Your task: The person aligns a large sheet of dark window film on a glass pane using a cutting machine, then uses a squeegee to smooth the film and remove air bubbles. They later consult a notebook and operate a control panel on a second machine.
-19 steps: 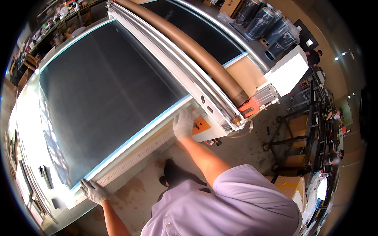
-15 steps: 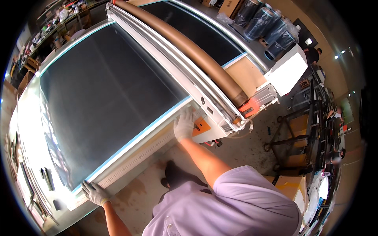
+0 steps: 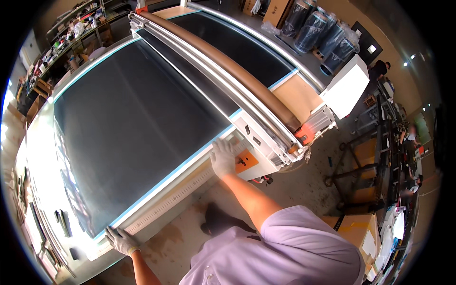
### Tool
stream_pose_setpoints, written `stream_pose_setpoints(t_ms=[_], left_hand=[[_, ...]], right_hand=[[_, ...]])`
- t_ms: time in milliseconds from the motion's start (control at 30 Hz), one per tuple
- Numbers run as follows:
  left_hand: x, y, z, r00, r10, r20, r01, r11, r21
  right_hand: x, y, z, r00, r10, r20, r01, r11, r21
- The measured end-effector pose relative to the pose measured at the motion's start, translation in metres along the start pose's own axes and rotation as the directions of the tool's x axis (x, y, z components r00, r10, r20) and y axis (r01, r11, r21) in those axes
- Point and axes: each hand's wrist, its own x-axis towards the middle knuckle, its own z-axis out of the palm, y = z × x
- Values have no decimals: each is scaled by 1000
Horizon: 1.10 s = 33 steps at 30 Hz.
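A wide dark sheet [image 3: 142, 128] with light blue borders lies on the white machine bed [image 3: 164, 192]. My left hand [image 3: 122, 241], in a pale glove, rests with fingers stretched at the sheet's near left corner. Fingers apart, my gloved right hand [image 3: 223, 157] lies flat on the near edge, beside an orange panel [image 3: 246, 161]. Neither hand grips anything that shows. A brown roller [image 3: 237, 76] spans the machine on a white and metal beam. Between the beam and a thin pale bar [image 3: 190, 80], a strip of dark sheet shows.
Several plastic-wrapped rolls [image 3: 311, 33] stand at the far right. A dark metal rack [image 3: 354, 166] and a cardboard box [image 3: 358, 232] are to my right. Cluttered shelves [image 3: 71, 42] stand at the far left. Other people are at the right edge.
A strip of dark sheet now shows between the thin bar and the roller beam, where white beam was before. The view has shifted slightly; both hands stay at the near edge.
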Motion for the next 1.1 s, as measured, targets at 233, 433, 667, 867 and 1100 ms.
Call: stream_pose_setpoints(t_ms=[233,433,667,867,1100], left_hand=[[-1,6,-9,1000,-21,22,22,998,-62],[-1,9,-14,999,-44,19,46,995,-86],[-2,11,-20,998,-52,19,54,994,-92],[-2,10,-21,998,-56,21,58,993,-103],[-6,22,-39,997,-66,50,71,991,-111]], right_hand=[[0,1,0,988,-34,-152,48,995,92],[0,-1,-4,991,-15,-137,27,996,82],[-1,-3,-6,988,-17,-152,33,994,103],[-1,-1,-5,992,-23,-126,33,997,77],[-3,1,-1,994,-20,-110,26,998,50]])
